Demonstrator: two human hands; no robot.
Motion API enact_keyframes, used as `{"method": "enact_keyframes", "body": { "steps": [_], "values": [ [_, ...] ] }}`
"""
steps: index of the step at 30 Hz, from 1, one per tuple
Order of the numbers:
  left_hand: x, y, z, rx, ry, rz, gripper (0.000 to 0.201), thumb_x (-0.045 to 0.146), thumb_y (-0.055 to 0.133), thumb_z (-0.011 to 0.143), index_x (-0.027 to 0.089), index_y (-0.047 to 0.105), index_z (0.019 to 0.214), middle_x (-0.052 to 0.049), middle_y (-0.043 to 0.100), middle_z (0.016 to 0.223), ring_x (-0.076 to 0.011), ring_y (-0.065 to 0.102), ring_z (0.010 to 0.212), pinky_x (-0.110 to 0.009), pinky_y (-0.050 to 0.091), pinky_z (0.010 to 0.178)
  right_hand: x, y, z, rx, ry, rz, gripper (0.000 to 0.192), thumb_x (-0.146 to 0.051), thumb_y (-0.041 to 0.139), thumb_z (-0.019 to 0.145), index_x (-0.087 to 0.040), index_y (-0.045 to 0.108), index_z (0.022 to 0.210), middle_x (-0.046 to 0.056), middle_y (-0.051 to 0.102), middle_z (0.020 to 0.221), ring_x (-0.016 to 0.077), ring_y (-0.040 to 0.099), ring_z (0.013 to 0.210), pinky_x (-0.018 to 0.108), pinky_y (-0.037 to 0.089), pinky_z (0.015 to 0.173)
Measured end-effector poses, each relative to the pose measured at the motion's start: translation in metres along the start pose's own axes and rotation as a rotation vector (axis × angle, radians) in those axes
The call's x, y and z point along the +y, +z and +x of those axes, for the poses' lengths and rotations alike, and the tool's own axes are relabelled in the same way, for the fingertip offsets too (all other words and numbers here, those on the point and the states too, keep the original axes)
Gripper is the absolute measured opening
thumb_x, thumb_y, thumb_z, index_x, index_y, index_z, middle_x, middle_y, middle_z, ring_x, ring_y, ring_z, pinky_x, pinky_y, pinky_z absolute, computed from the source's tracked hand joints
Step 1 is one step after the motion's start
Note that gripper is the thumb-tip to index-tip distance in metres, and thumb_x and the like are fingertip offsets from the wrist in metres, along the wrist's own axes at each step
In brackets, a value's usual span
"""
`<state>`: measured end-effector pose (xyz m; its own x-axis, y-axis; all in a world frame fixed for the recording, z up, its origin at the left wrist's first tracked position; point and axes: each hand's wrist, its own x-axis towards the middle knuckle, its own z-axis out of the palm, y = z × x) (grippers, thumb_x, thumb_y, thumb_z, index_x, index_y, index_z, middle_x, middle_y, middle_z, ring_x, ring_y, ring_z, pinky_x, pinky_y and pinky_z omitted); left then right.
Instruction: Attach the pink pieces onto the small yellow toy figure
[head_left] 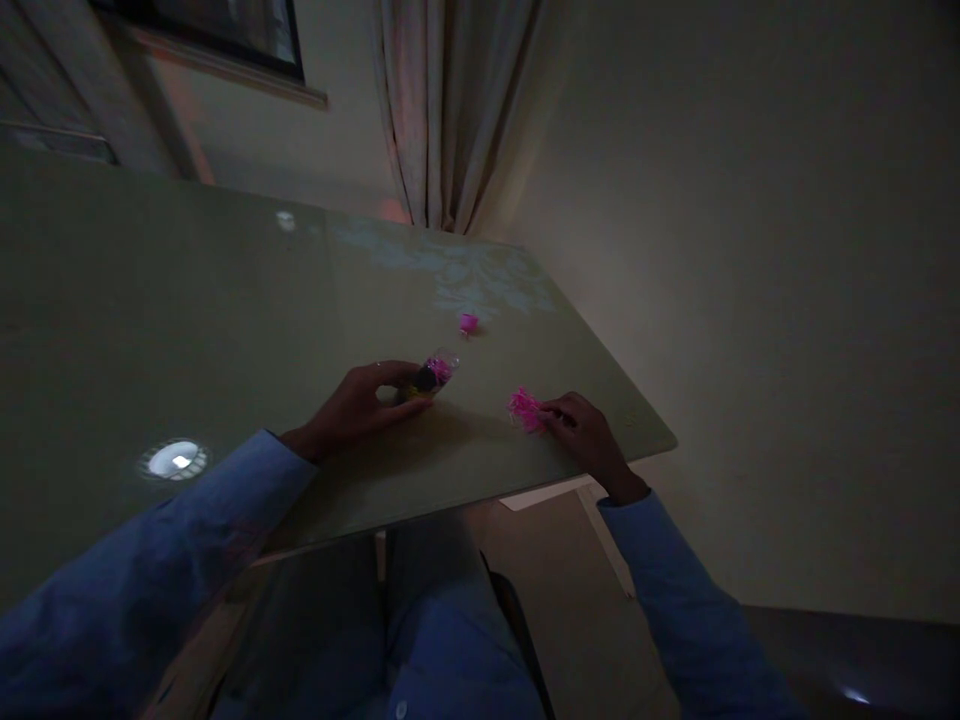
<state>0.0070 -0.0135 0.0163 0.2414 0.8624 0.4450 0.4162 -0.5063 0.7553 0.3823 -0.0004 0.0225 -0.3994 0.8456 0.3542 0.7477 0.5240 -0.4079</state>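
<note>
Long blue sleeves run down both arms to the wrists — plain cloth, unmarked, the hands left bare.

The table (225, 330) top looks like glossy, reflective glass; the curtain (442, 110) and sleeves (150, 560) are matt cloth.

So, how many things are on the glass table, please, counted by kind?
Small clear container with pink and dark contents, on its side, held by the left hand: 1
Pink cluster of small pieces, touched by the right hand: 1
Small pink object lying apart, farther back: 1
Total: 3 things on the table
</note>
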Motion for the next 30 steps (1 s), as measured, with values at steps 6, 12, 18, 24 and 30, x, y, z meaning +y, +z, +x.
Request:
{"method": "enact_keyframes", "body": {
  "steps": [6,12,18,24,30],
  "values": [
    [-0.001,-0.001,-0.001,-0.022,0.002,0.032,0.047,0.051,0.073,0.084,0.015,0.074,0.114,-0.010,0.078,0.106,-0.0221,0.073,0.089,-0.033,0.060,0.083,0.009,-0.020,-0.001,-0.155,-0.029,-0.004,0.023,-0.034,0.069,0.094,-0.019,0.076,0.109,0.008,0.068,0.093,0.0191,0.065,0.082,0.030,0.050,0.074],
    [0.003,-0.001,-0.001,-0.013,-0.010,0.031,0.047,0.053,0.073,0.082,0.016,0.075,0.112,-0.009,0.078,0.103,-0.0220,0.073,0.086,-0.032,0.060,0.079,0.020,-0.029,-0.009,-0.261,0.019,-0.025,0.025,-0.035,0.072,0.092,-0.022,0.078,0.112,0.007,0.065,0.096,0.0205,0.066,0.087,0.033,0.052,0.079],
    [0.005,-0.002,0.000,-0.036,-0.027,0.010,0.046,0.051,0.074,0.082,0.016,0.075,0.112,-0.009,0.078,0.105,-0.0213,0.073,0.088,-0.031,0.061,0.083,0.028,-0.012,-0.005,-0.241,-0.012,0.007,0.027,-0.035,0.071,0.093,-0.024,0.078,0.117,0.007,0.064,0.095,0.0203,0.064,0.088,0.033,0.052,0.081],
    [0.003,-0.002,0.000,-0.034,-0.034,0.011,0.047,0.051,0.075,0.081,0.016,0.075,0.113,-0.009,0.078,0.106,-0.0217,0.073,0.088,-0.033,0.061,0.083,0.028,-0.003,0.003,-0.227,-0.054,0.020,0.029,-0.033,0.071,0.093,-0.022,0.077,0.120,0.007,0.061,0.092,0.0197,0.061,0.085,0.032,0.050,0.079],
    [0.005,-0.003,0.000,-0.041,-0.038,0.016,0.047,0.051,0.075,0.081,0.016,0.075,0.112,-0.010,0.078,0.105,-0.0225,0.073,0.088,-0.034,0.061,0.082,0.016,-0.002,0.004,-0.227,-0.024,0.015,0.026,-0.031,0.071,0.093,-0.022,0.078,0.117,0.006,0.062,0.092,0.0191,0.061,0.083,0.031,0.049,0.077]
  ]
}}
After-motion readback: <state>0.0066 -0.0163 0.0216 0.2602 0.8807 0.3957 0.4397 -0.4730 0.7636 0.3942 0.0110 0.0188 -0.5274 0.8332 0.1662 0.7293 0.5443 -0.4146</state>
